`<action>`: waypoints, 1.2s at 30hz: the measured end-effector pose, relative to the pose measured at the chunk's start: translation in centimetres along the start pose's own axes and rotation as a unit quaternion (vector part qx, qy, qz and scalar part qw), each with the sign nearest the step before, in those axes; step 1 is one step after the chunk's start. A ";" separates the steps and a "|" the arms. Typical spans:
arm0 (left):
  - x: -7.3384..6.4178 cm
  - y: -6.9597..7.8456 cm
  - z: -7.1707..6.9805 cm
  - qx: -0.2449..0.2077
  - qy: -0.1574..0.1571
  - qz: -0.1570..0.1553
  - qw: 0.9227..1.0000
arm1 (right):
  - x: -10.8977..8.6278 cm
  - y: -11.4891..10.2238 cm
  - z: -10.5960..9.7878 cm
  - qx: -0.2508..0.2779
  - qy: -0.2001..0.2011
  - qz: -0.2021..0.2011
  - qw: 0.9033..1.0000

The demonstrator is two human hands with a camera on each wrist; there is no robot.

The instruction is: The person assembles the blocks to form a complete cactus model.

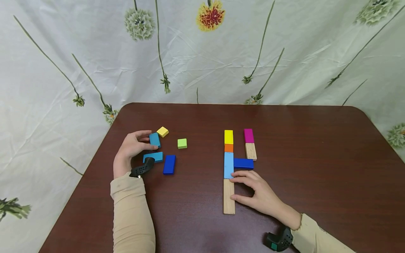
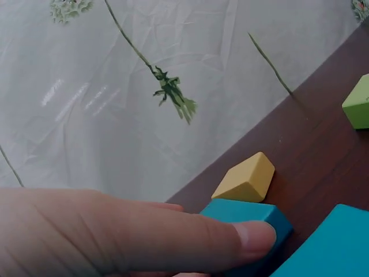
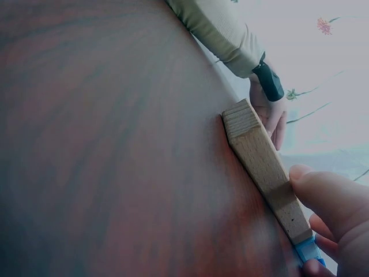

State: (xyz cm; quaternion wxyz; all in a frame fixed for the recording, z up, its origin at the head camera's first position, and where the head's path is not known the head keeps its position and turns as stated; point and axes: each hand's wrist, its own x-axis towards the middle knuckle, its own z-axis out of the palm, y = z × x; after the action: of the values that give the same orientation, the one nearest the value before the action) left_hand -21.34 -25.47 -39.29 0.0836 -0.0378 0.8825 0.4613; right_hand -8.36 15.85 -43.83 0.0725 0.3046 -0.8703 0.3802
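At the left of the table, my left hand (image 1: pixel 130 149) pinches a teal block (image 1: pixel 154 139) between thumb and fingers. In the left wrist view the thumb (image 2: pixel 190 239) lies along that block's near side. A second teal block (image 1: pixel 156 156) lies just below, partly behind the wrist strap. My right hand (image 1: pixel 264 195) rests against the right side of a column of blocks. Its fingertips touch near where the light blue block (image 1: pixel 228 165) meets the long plain wooden block (image 1: pixel 229 202), and its thumb touches the wooden block. Yellow (image 1: pixel 228 136) and orange (image 1: pixel 229 148) blocks top the column.
A dark blue block (image 1: pixel 244 163) abuts the column's right side, below a small wooden block (image 1: pixel 251 151) and a magenta block (image 1: pixel 248 135). Near the left hand lie a pale yellow block (image 1: pixel 162 131), a green block (image 1: pixel 182 143) and another dark blue block (image 1: pixel 169 164).
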 end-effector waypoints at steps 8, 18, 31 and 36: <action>-0.3 0.7 -0.3 0.006 0.035 0.037 0.999 | 0.0 0.0 0.0 -0.001 -0.003 0.003 1.000; -0.6 4.8 0.4 -0.064 0.028 0.109 0.992 | 0.0 0.0 -0.1 -0.005 -0.001 0.000 1.000; 1.2 8.7 5.3 -0.114 -0.017 0.171 0.978 | 0.0 0.0 0.0 -0.006 -0.001 0.005 1.000; 2.8 9.9 8.1 -0.116 -0.052 0.186 0.974 | 0.0 0.0 -0.1 -0.003 -0.002 0.006 1.000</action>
State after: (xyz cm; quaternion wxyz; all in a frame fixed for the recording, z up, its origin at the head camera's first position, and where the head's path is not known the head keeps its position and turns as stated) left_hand -24.61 -13.08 -36.34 0.0376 0.1417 0.8091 0.5691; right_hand -8.36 15.88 -43.76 0.0689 0.3000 -0.8735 0.3771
